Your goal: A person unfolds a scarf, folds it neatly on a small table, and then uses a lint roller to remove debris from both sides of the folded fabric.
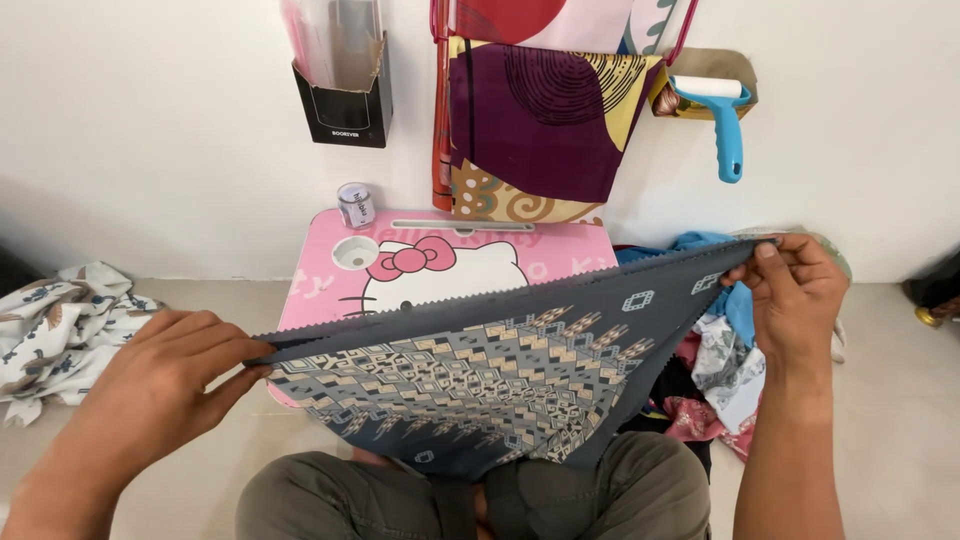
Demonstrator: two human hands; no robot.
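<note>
Left grip pinched shut on one pointed corner of grey patterned cloth; right grip pinched shut on opposite corner, raised higher. Cloth stretched taut between both, zigzag-cut upper edge slanting up toward right, lower part hanging in a point over lap in olive trousers. Behind cloth, small pink desk with cartoon cat print, partly hidden. Small jar at desk's far edge. Heap of mixed fabrics on floor just beside right forearm. Blue lint roller hung on wall.
</note>
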